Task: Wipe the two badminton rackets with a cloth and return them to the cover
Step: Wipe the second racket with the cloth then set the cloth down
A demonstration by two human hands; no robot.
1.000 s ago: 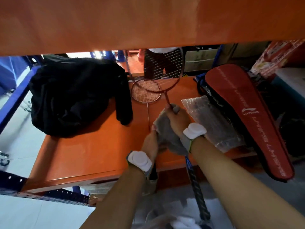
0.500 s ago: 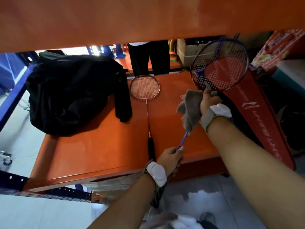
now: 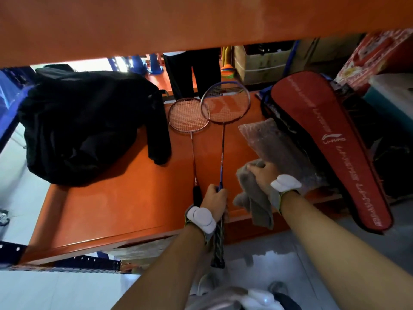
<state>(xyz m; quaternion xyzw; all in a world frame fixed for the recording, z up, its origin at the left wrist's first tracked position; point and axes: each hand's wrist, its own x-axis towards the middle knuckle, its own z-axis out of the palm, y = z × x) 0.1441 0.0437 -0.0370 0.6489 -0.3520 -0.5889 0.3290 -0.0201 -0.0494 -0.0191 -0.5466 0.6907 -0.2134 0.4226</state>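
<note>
My left hand (image 3: 214, 200) grips the handle of a blue-shafted racket (image 3: 222, 153), whose head lies far out over the orange shelf (image 3: 116, 209), overlapping the head of a second, red-shafted racket (image 3: 192, 139) lying flat beside it. My right hand (image 3: 263, 173) holds a grey cloth (image 3: 254, 198) bunched just right of the blue shaft, apart from it. The red racket cover (image 3: 330, 139) lies at the right, hanging off the shelf's front edge.
A black bag or jacket (image 3: 85, 126) fills the shelf's left half. A clear plastic wrap (image 3: 272, 142) lies between my right hand and the cover. An upper orange shelf (image 3: 178, 21) overhangs. A person's dark legs (image 3: 194, 70) stand behind; boxes at back right.
The blue racket swung from the right, over the cover, down to lie beside the red one. My right hand left the racket head and came down with the cloth.
</note>
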